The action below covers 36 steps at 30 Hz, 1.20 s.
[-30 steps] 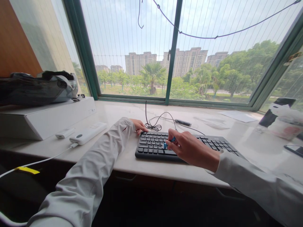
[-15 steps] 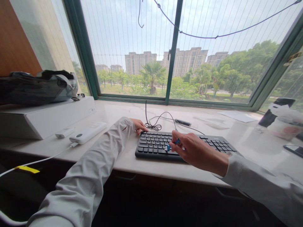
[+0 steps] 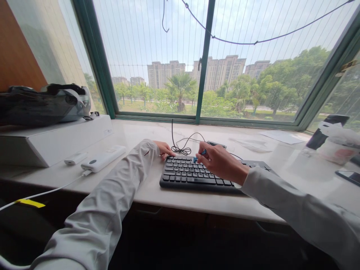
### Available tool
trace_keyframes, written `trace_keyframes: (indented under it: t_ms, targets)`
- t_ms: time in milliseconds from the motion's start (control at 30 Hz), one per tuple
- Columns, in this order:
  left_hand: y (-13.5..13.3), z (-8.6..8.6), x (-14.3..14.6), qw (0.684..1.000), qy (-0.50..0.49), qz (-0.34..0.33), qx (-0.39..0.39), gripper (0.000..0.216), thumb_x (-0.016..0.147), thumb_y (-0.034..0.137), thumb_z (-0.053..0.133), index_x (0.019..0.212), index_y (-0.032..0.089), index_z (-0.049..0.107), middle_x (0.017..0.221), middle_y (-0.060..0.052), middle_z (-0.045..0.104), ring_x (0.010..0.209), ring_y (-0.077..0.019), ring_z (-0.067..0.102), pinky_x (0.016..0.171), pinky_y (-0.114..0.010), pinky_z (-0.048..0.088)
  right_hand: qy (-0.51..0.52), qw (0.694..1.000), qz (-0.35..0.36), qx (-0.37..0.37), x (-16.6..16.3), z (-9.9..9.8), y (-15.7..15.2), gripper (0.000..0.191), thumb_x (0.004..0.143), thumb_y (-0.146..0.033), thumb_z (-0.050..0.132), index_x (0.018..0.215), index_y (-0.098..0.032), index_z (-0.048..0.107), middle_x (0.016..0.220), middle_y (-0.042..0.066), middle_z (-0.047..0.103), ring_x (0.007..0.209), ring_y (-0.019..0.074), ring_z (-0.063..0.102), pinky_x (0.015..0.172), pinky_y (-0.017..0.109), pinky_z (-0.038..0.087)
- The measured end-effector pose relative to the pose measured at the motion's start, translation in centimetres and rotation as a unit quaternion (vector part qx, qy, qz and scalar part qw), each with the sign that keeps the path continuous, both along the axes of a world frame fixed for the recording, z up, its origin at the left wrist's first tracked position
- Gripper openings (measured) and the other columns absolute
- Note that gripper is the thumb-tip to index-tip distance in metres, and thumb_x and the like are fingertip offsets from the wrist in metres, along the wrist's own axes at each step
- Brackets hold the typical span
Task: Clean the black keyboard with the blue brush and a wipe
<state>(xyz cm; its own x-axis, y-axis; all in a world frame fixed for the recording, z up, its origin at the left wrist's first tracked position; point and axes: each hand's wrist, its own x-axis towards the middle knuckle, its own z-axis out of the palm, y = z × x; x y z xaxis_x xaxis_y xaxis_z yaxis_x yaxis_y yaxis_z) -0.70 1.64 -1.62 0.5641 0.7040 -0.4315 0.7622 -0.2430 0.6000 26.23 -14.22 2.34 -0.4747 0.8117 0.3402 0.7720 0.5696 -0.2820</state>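
Note:
A black keyboard [image 3: 182, 174] lies on the pale marble-look sill, its long side towards me. At its upper left corner is my left hand [image 3: 164, 149], fingers closed against the edge; the grip underneath is hidden. My right hand [image 3: 218, 159] is over the upper middle of the keys, thumb and fingers pinching a small blue brush [image 3: 195, 159]. The brush tip points down and left at the top rows; whether it touches them I cannot tell. The right hand and sleeve cover part of the keyboard's right half.
Behind the keyboard lies a coiled black cable [image 3: 182, 150] and a dark slim object [image 3: 216, 144]. To the left are a white power bank [image 3: 103, 159], a small white device [image 3: 75, 158] and a white box [image 3: 56, 144]. A phone [image 3: 348, 176] and plastic bag [image 3: 339, 150] lie at right.
My right hand has moved up and left with the blue brush, from the bottom rows to the top rows. My left hand stays at the keyboard corner.

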Motion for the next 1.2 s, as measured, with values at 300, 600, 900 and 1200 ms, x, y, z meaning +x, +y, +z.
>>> trace_keyframes:
  t_ms: [300,600,900,1200]
  targets:
    - [-0.2,0.1,0.2,1.0,0.005,0.012,0.007,0.056,0.06,0.073,0.069,0.068,0.018,0.067,0.053,-0.002,0.061,0.049,-0.0105,0.035,0.052,-0.029,0.023,-0.002,1.0,0.023,0.002,-1.0,-1.0,2.3,0.012,0.095,-0.027,0.046,0.087,-0.02,0.052,0.069,0.003,0.066,0.053,0.0122,0.05,0.054,0.025,0.028]
    - [0.0,-0.3,0.2,1.0,-0.005,0.018,0.012,0.06,0.059,0.074,0.069,0.077,0.017,0.072,0.052,-0.002,0.061,0.049,-0.0103,0.036,0.052,-0.028,0.023,-0.003,0.999,0.032,-0.001,-0.9,-1.1,1.5,0.01,0.094,-0.027,0.047,0.087,-0.021,0.049,0.071,0.002,0.066,0.056,0.0129,0.052,0.055,0.025,0.028]
    - [-0.5,0.4,0.2,1.0,-0.006,0.01,0.012,0.053,0.061,0.07,0.071,0.065,0.017,0.067,0.052,-0.002,0.062,0.049,-0.0103,0.036,0.053,-0.028,0.025,0.0,1.0,0.023,-0.005,-0.1,-1.1,1.5,0.01,0.094,-0.028,0.048,0.086,-0.022,0.049,0.073,0.003,0.069,0.061,0.0148,0.057,0.056,0.025,0.031]
    - [-0.5,0.2,0.2,1.0,-0.014,0.02,0.011,0.051,0.061,0.067,0.072,0.063,0.017,0.066,0.051,-0.002,0.062,0.046,-0.0095,0.035,0.051,-0.029,0.023,0.003,1.0,0.029,-0.007,0.6,-1.1,0.7,0.01,0.094,-0.028,0.048,0.085,-0.022,0.048,0.07,0.002,0.069,0.061,0.015,0.059,0.055,0.025,0.031]
